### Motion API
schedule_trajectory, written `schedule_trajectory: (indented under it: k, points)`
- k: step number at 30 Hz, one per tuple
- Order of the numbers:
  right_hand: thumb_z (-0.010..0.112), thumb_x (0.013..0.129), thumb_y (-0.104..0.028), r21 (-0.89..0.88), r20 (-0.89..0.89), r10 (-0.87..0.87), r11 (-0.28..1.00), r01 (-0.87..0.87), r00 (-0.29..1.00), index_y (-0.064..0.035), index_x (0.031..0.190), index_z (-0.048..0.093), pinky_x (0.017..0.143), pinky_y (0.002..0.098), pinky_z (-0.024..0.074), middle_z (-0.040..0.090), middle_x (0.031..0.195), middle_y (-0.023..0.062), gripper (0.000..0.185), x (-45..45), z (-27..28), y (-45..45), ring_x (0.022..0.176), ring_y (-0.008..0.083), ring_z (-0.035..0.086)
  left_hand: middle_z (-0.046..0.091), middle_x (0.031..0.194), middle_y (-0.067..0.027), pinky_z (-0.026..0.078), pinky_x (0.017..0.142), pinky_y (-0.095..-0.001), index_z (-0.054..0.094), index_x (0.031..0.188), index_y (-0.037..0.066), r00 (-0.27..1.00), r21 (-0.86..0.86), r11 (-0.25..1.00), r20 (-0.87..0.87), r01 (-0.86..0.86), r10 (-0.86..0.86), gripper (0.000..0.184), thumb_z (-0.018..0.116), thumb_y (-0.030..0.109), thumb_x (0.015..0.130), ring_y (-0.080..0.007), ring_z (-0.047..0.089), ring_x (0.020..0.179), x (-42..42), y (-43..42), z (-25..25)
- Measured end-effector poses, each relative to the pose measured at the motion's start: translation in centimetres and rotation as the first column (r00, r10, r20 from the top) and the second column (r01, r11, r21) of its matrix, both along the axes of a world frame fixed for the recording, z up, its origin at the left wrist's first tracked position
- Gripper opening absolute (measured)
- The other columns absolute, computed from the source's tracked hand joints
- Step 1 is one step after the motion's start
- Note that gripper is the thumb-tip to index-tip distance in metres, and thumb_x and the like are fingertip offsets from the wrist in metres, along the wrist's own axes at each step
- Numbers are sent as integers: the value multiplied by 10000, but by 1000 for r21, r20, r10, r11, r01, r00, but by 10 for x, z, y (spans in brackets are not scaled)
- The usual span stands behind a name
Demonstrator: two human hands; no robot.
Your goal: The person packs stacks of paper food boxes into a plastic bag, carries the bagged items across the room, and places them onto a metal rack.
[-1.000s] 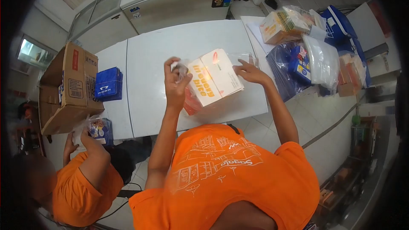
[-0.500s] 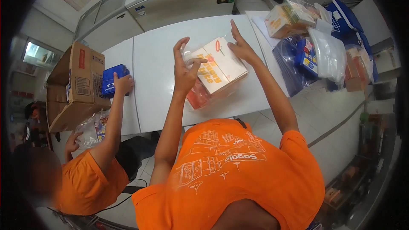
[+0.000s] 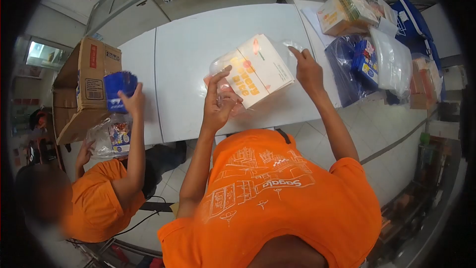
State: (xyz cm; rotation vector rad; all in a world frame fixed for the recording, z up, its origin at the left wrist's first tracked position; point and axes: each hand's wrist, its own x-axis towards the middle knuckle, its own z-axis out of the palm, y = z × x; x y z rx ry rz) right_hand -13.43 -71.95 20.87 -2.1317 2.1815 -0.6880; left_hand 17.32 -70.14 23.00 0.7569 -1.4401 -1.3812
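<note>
both hands work at a banded stack of white cartons point(image 3: 260, 69) with yellow lettering, tilted over the middle of the white table point(image 3: 191, 44), with a clear plastic bag point(image 3: 214, 67) around its lower left side. the left hand point(image 3: 215, 106) is part spread, fingers bent at the stack's near left corner, by a pinkish-red packet point(image 3: 225, 87); whether it also pinches the film i cannot tell. the right hand point(image 3: 311, 72) is just off the stack's right side, index finger reaching out to a loose edge of film, the other fingers curled; i cannot tell whether finger and thumb close on it.

to handle this well, i'd keep the left hand as a steady brace low on the corner, so the cartons stay squared up under their band. the film looks thin and slippery, so a light pinch right at its edge should serve better than a hard tug, which could stretch it or catch it on a carton corner. easing both sides evenly would keep the stack from twisting.

off to the left, a co-worker's hand point(image 3: 133, 101) holds a blue bundle point(image 3: 120, 89) beside the open cardboard box point(image 3: 94, 77), well apart from these hands.
</note>
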Motion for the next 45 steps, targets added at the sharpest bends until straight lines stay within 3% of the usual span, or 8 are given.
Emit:
schedule_trajectory:
  k: [8, 12, 25, 29, 36, 39, 43, 45]
  points:
    - [586, 842, -22, 74, 307, -55, 997, 34, 950, -13, 1060, 641, 759, 300, 517, 674, 868, 116, 225, -43, -58, 18, 805, 241, 657, 489, 1328, -135, 477, 591, -202, 429, 1309, 22, 999, 134, 990, 32, 37, -41, 566, 548, -19, 757, -110, 612, 710, 7, 6, 4]
    - [543, 857, -20, 209, 845, -200, 977, 38, 495, 45, 914, 656, 769, 267, 478, 697, 883, 107, 142, -43, -2, 24, 823, 124, 620, 499, 1252, -125, 420, 512, -195, 441, 1293, 17, 998, 242, 969, -61, 48, -34, 540, 570, 53, 770, -108, 565, 708, 6, 13, 23]
    - [554, 874, -127, -188, 979, 174, 972, -140, -105, -41, 888, 581, 667, 297, 440, 557, 867, 41, 91, -15, 119, 9, 702, 140, 562, 443, 1205, -133, 378, 590, -256, 369, 1325, 22, 869, -3, 981, -462, 195, -174, 596, 583, 224, 807, -123, 474, 670, 20, -42, 113]
    - [570, 892, -173, 245, 840, -105, 949, -199, 533, -23, 898, 590, 634, 271, 447, 568, 771, 24, 151, -27, 72, 13, 640, 115, 552, 481, 1164, -98, 415, 641, -263, 448, 1233, 4, 961, 126, 982, -255, 141, -105, 488, 602, 145, 792, -108, 484, 691, 1, -43, 76]
    - [647, 901, -298, 417, 681, -156, 886, -203, 715, 22, 1024, 652, 543, 263, 444, 584, 729, 15, 343, -15, 79, 15, 593, 106, 538, 513, 1114, -64, 407, 604, -238, 469, 1232, 51, 990, 205, 969, -26, 140, -138, 424, 581, 128, 831, -95, 483, 677, -12, -49, 65]
    - [640, 906, -300, 369, 681, -185, 922, -113, 709, 51, 1079, 624, 508, 266, 439, 573, 721, 15, 392, -23, 52, -15, 575, 109, 530, 525, 1083, -56, 385, 573, -231, 466, 1245, 86, 995, 297, 950, 5, 94, -100, 398, 559, 125, 859, -86, 464, 644, -17, -59, 56]
    - [589, 943, -313, 53, 990, -42, 996, -78, 138, -6, 1008, 590, 490, 237, 386, 437, 619, -61, 315, -43, 50, -54, 510, 55, 427, 519, 1132, -90, 383, 598, -214, 405, 1290, 77, 907, 243, 968, -420, 70, 39, 443, 539, 169, 879, -84, 469, 645, -5, -66, 78]
    - [577, 948, -269, 140, 940, -98, 984, -108, 326, -11, 1068, 583, 564, 245, 420, 451, 669, -34, 285, -35, 67, -55, 535, 56, 428, 501, 1147, -98, 356, 525, -200, 376, 1292, 55, 848, 183, 967, -527, 177, -56, 444, 533, 186, 898, -72, 438, 568, -3, -60, 84]
